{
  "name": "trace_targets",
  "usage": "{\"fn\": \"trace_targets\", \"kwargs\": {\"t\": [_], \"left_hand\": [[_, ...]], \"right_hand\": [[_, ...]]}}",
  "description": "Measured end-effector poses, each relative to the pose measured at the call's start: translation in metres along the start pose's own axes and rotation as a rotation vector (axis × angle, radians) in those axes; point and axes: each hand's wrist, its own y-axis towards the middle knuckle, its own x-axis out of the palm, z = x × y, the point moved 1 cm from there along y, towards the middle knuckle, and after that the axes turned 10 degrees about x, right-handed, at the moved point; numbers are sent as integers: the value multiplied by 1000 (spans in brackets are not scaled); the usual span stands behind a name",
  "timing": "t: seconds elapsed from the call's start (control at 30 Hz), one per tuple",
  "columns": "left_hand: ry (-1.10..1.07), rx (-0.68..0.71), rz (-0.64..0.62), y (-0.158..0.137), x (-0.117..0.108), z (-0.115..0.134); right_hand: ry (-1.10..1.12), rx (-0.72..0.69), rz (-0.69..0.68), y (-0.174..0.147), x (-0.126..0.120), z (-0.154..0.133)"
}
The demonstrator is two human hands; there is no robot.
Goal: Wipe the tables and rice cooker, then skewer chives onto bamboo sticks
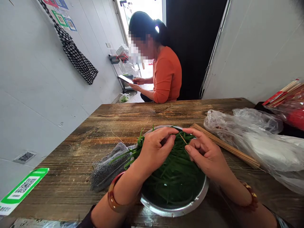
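A metal bowl [174,212] full of long green leaves, seemingly chives [178,180], stands in front of me on the table. Over its far half my two hands face each other, fingertips close together. Between them slants a thin bamboo skewer [182,138], its lower end at the thumb of my right hand [206,153], whose other fingers are curled behind it. My left hand [155,147] is closed in a pinch near the skewer's upper end; what lies between its fingertips is hidden. Some leaves hang over the bowl's left rim.
A grey cloth [106,167] lies left of the bowl on the wooden table [78,158]. To the right are a bundle of bamboo skewers [228,148], clear plastic bags [268,145] and red-wrapped sticks [282,93]. Across the table sits a person [167,74] in orange, holding a tablet-like device [125,79].
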Motion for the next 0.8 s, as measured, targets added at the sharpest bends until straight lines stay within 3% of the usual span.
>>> {"fn": "trace_targets", "kwargs": {"t": [0.17, 0.5, 0.8], "left_hand": [[-13, -60, -20, -1, 0, 0], [-115, -6, -86, 1, 2, 0], [-265, 35, -327, 3, 1, 4]], "right_hand": [[11, -2, 8, 2, 1, 1], [70, -37, 16, 1, -1, -2], [89, -64, 34, 1, -3, -4]]}}
